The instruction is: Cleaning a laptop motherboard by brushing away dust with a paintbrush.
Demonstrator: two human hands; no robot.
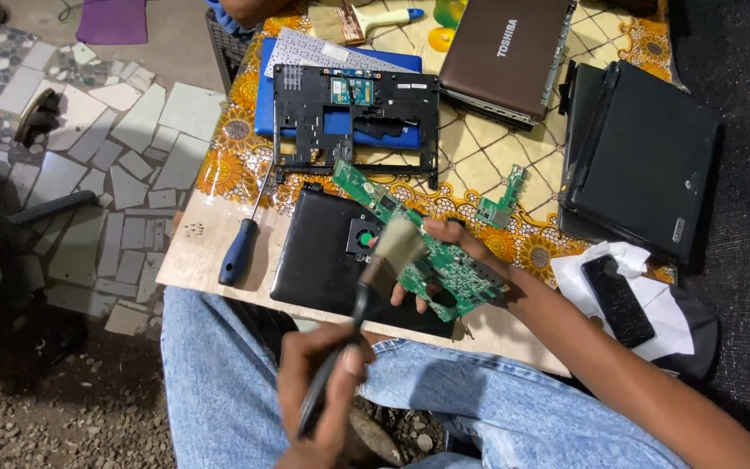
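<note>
Watched this one over the feed. Everything sat on a table [186, 252] with a flowery cloth. The biggest items were the stacked black laptops [644, 156] at 3 o'clock and a closed brown laptop [505, 52] at 1 o'clock. An empty black chassis frame [353, 122] lay at 12, and a black laptop base [319, 260] sat dead centre.

The green circuit board [444, 265] was held tilted just above that base. The right hand [479, 252] was wrapped around the board's lower end, fingers on top. The left hand [323, 391], at 6 o'clock, was closed around the handle of a paintbrush [388, 252], bristles touching the board's middle.

My take: light strokes off the free edge, so dust drops clear of the fan in the base. The right-hand fingers covered part of the board, so shifting the grip would open that patch.

Smaller stuff nearby:
- a blue-handled screwdriver [240, 247] at 9
- a black handset [618, 300] on white paper at 4
- a small green board [503, 201] at 2, close to the brush's swing
</note>
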